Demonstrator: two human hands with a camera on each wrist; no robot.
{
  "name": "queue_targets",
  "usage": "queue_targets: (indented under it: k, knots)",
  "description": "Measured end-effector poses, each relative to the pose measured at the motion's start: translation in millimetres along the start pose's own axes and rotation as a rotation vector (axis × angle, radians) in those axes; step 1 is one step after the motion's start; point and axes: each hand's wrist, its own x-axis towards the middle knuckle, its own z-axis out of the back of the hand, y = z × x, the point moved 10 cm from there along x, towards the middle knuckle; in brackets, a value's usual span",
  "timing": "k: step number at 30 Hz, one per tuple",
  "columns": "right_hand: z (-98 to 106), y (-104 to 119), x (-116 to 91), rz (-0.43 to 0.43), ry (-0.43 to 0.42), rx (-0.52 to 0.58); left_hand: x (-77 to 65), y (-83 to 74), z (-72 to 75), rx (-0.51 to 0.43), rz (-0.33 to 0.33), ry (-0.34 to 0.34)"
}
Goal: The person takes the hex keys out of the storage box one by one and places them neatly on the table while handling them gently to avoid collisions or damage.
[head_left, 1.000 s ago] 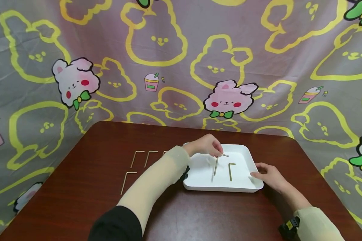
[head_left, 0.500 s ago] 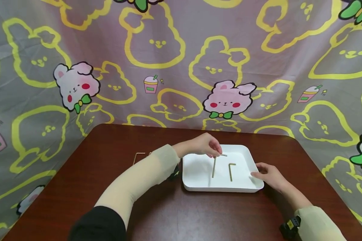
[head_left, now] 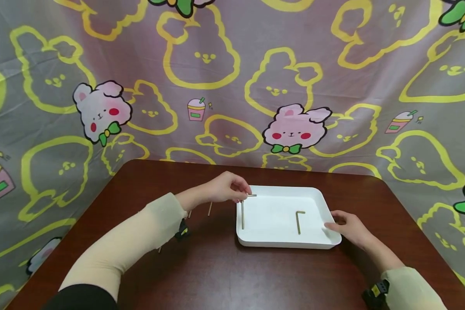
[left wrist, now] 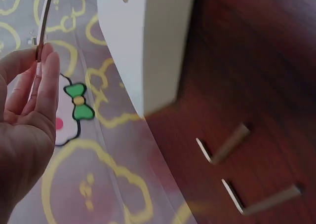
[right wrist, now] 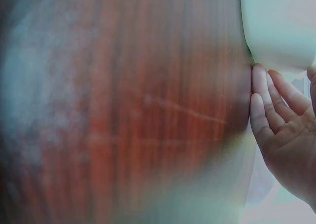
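Note:
My left hand point(head_left: 226, 188) pinches an L-shaped hex key point(head_left: 243, 215) by its short arm. The key's long arm hangs down over the left side of a white tray point(head_left: 271, 224). In the left wrist view, thumb and fingers meet on the hex key point(left wrist: 47, 17). Another hex key point(head_left: 298, 223) lies in the tray, right of the middle. My right hand point(head_left: 350, 226) grips the tray's right rim, thumb over the inside and fingers outside. The right wrist view shows those fingertips point(right wrist: 258, 71) against the tray wall point(right wrist: 281, 51).
Several more hex keys lie on the brown table point(head_left: 279, 280) left of the tray, partly hidden by my left arm; one hex key point(head_left: 210, 209) shows beside the hand. Two hex keys point(left wrist: 271, 200) appear in the left wrist view. A patterned curtain point(head_left: 224, 56) hangs behind the table.
My left hand has carried the hex key leftward from above the tray's middle to its left side. The right hand has stayed on the tray's right rim.

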Motion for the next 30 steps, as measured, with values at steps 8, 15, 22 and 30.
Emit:
queue_targets:
  k: [8, 15, 22, 30]
  knots:
    - [2.9, 1.1, -2.3, 0.011, -0.013, -0.006, -39.2, 17.0, 26.2, 0.013, 0.002, -0.049]
    - [0.8, 3.7, -1.7, 0.022, -0.014, 0.002, -73.9, 27.6, 44.9, 0.060, -0.004, -0.075]
    - [0.6, 3.9, -1.6, 0.018, -0.016, -0.008, -95.9, 50.9, 53.8, 0.095, 0.023, -0.069]
    - [1.1, 3.6, -1.5, 0.017, -0.022, -0.017, -108.4, 79.6, 54.3, 0.145, 0.062, -0.038]
